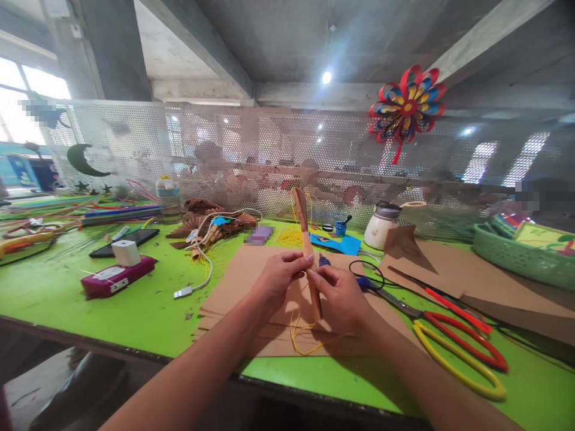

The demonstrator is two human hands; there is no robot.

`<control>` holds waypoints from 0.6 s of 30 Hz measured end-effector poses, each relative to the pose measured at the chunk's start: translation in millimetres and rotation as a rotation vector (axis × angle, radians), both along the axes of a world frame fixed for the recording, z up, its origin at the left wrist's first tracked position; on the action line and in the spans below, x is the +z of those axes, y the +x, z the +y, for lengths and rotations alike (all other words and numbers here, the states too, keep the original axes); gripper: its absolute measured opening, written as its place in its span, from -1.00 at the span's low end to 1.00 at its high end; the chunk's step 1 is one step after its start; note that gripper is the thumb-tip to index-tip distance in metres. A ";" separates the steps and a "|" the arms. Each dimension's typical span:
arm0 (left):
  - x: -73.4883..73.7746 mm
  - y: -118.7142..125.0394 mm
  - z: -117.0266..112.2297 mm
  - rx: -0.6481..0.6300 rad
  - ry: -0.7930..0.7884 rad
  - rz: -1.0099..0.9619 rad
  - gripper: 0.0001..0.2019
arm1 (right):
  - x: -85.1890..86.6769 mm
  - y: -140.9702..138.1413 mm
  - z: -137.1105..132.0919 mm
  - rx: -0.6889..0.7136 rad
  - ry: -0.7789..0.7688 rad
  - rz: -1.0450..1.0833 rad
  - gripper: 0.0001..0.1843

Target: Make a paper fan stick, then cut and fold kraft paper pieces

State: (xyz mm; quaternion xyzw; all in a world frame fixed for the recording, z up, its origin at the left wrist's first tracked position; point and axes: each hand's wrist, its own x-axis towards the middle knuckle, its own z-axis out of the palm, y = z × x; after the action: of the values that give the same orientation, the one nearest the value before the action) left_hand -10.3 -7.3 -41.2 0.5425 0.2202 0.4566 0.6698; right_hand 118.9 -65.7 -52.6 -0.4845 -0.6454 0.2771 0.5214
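Note:
My left hand (279, 278) and my right hand (344, 298) meet over the middle of the table, both closed around a narrow folded piece of brown paper (302, 211). It stands nearly upright, its top leaning slightly left, and my thumbs and fingers pinch its middle. Yellow string (294, 332) hangs in a loop below it and lies on a stack of brown paper sheets (242, 275). More string is heaped in a yellow tangle (290, 235) behind. Just right of my right hand lies a large pair of scissors (462, 335) with red and yellow handles.
A maroon box (117, 277) carries a white charger (126, 253) on the left, near a phone (126, 242). Crumpled brown paper (211, 221) and a white cable (210, 272) lie behind. A white bottle (381, 227) and a green basket (503, 250) stand right. Perforated panels (269, 137) border the table.

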 end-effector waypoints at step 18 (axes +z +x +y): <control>3.2 -2.0 -0.9 -0.075 0.051 -0.004 -0.80 | 1.6 2.0 4.5 0.096 0.029 -0.023 -0.61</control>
State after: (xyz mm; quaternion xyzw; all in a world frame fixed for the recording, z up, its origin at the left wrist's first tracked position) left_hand -12.2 -8.2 -38.0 0.5664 0.1864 0.4378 0.6729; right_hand 120.9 -61.2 -51.0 -0.4485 -0.6778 0.2867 0.5071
